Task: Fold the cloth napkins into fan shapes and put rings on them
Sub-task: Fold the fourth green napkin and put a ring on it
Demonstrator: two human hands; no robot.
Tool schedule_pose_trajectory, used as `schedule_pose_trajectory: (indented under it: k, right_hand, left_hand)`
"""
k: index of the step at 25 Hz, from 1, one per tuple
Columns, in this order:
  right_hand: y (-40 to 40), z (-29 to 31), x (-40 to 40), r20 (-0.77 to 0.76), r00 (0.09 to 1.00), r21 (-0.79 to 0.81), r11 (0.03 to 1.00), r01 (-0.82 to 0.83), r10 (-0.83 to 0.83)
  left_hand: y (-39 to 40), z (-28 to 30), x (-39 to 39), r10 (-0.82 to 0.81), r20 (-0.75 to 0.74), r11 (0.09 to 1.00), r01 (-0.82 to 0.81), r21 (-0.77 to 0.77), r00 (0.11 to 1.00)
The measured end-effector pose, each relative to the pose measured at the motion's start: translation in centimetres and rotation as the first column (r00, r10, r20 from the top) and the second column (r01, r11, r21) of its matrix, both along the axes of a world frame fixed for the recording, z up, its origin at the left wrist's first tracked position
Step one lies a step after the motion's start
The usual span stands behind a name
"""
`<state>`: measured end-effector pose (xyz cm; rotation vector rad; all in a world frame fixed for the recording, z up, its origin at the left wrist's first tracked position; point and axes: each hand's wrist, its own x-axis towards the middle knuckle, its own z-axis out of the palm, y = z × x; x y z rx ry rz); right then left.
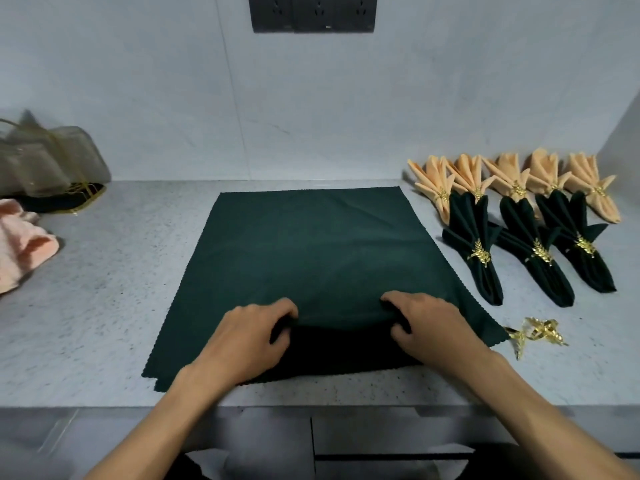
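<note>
Both hands, left hand (249,332) and right hand (427,323), pinch a pleat near the front edge of the dark green napkin (311,244) spread on the counter (104,289). A sheer bag (48,161) at far left holds blurred, unreadable contents.

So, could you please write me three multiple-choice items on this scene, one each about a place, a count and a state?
1. Where do the loose gold napkin rings lie?
A. right of the flat dark green napkin
B. on the peach towel
C. under the wall sockets

2. How many finished dark green fan napkins wear rings?
A. one
B. three
C. five

3. What are the hands doing?
A. resting flat
B. holding a ring
C. pinching a pleat in the flat napkin

Key: 1 A, the rings sit by its right near corner; 2 B, three lie before the peach row; 3 C, left hand and right hand grip the raised fold.
</note>
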<state>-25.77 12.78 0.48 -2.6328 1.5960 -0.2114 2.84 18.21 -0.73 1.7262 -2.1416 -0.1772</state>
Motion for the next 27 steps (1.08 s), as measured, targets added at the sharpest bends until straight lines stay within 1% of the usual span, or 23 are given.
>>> schedule_pose_trajectory:
  k: [1, 2, 3, 5, 6, 9, 10, 11, 13, 14, 15, 16, 17, 18, 19, 20, 21, 22, 23, 24, 25, 26, 27]
  right_hand:
    - [-0.1, -0.3, 0.1, 0.007, 1.0, -0.023, 1.0, 0.018, -0.017]
    - [-0.4, -0.5, 0.0, -0.024, 0.999, -0.063, 0.998, 0.019, -0.021]
    - [-0.6, -0.8, -0.2, -0.043, 0.998, -0.091, 0.995, 0.033, -0.037]
    - [-0.5, -1.2, 0.3, 0.052, 0.997, -0.058, 0.996, 0.068, -0.065]
    - [-0.1, -1.5, 1.0, 0.1, 0.994, -0.057, 0.998, 0.04, -0.034]
    - [1.3, -2.7, 3.6, 0.083, 0.996, -0.306, 0.952, -0.018, 0.046]
    - [1.1, -2.5, 3.8, 0.069, 0.997, -0.347, 0.938, 0.007, 0.018]
    - [0.7, -1.9, 3.4, 0.037, 0.998, -0.354, 0.934, 0.054, -0.043]
    - [-0.2, -0.8, 1.8, -0.051, 0.988, -0.358, 0.926, 0.116, -0.143]
    - [-0.5, 0.0, 1.0, -0.093, 0.98, -0.331, 0.934, 0.134, -0.174]
    - [-0.4, 1.0, 0.5, -0.128, 0.971, -0.276, 0.948, 0.159, -0.2]
    - [-0.3, 1.9, 0.0, -0.147, 0.963, -0.221, 0.956, 0.192, -0.228]
    - [0.1, 2.8, -0.7, -0.145, 0.957, -0.174, 0.958, 0.226, -0.252]
    - [0.5, 4.1, -1.6, -0.135, 0.961, -0.091, 0.969, 0.229, -0.24]
    - [0.9, 5.5, -2.7, -0.095, 0.981, 0.069, 0.982, 0.174, -0.167]
    - [1.3, 7.1, -3.7, -0.031, 0.996, 0.298, 0.95, 0.091, -0.086]
    - [1.4, 8.4, -4.3, 0.056, 0.998, 0.522, 0.853, -0.006, -0.027]
    - [1.1, 9.4, -4.4, 0.125, 0.992, 0.652, 0.755, -0.069, -0.017]
    - [0.1, 9.7, -4.4, 0.154, 0.988, 0.663, 0.744, -0.081, -0.029]
    - [-1.4, 9.5, -4.2, 0.115, 0.992, 0.556, 0.831, -0.016, -0.058]
    - [-2.9, 8.9, -3.9, 0.018, 0.994, 0.34, 0.936, 0.093, -0.106]
    - [-3.6, 8.3, -3.2, -0.091, 0.98, 0.037, 0.982, 0.184, -0.18]
    - [-3.7, 7.5, -2.4, -0.116, 0.971, -0.158, 0.969, 0.189, -0.208]
  left_hand:
    - [-0.2, 0.3, 0.6, 0.076, -0.043, 0.997, -0.077, -0.03, 0.996]
    - [-0.4, 0.7, 1.0, 0.131, -0.031, 0.991, -0.132, -0.029, 0.991]
    - [-0.6, 1.0, 1.2, 0.153, 0.061, 0.988, -0.153, -0.003, 0.986]
    - [-0.2, 1.0, 0.6, 0.129, 0.238, 0.989, -0.144, 0.043, 0.962]
    - [-0.1, 0.9, 0.4, 0.143, 0.247, 0.986, -0.158, 0.045, 0.958]
    - [-0.4, 0.9, 0.9, 0.235, 0.036, 0.972, -0.235, 0.01, 0.971]
    - [-0.4, 1.0, 1.5, 0.202, 0.014, 0.979, -0.202, 0.026, 0.979]
    - [-0.1, 1.3, 2.0, 0.148, 0.053, 0.986, -0.151, 0.074, 0.988]
    - [0.6, 1.7, 3.0, 0.05, 0.211, 0.982, -0.086, 0.167, 0.976]
    - [0.7, 2.0, 3.5, 0.048, 0.259, 0.983, -0.092, 0.158, 0.965]
    - [0.9, 2.7, 3.8, 0.067, 0.283, 0.982, -0.113, 0.15, 0.957]
    - [1.2, 3.6, 4.1, 0.072, 0.259, 0.983, -0.112, 0.143, 0.963]
    - [1.7, 4.9, 4.5, 0.043, 0.21, 0.98, -0.083, 0.182, 0.977]
    - [2.4, 6.5, 4.8, -0.019, 0.118, 0.966, -0.013, 0.26, 0.993]
    - [3.3, 8.5, 5.1, -0.084, 0.008, 0.917, 0.074, 0.393, 0.996]
    - [4.0, 10.3, 5.4, -0.124, -0.085, 0.834, 0.151, 0.531, 0.989]
    - [4.3, 11.7, 5.6, -0.133, -0.144, 0.749, 0.195, 0.634, 0.981]
    - [3.8, 12.5, 5.7, -0.139, -0.169, 0.716, 0.217, 0.663, 0.976]
    - [2.7, 12.6, 5.8, -0.124, -0.15, 0.759, 0.191, 0.623, 0.981]
    - [0.9, 12.2, 5.8, -0.07, -0.06, 0.853, 0.091, 0.514, 0.996]
    - [-0.7, 11.5, 5.3, 0.034, 0.082, 0.943, -0.059, 0.328, 0.996]
    - [-1.9, 10.6, 4.7, 0.162, 0.216, 0.979, -0.185, 0.088, 0.963]
    - [-2.3, 9.5, 4.0, 0.232, 0.217, 0.973, -0.221, -0.071, 0.948]
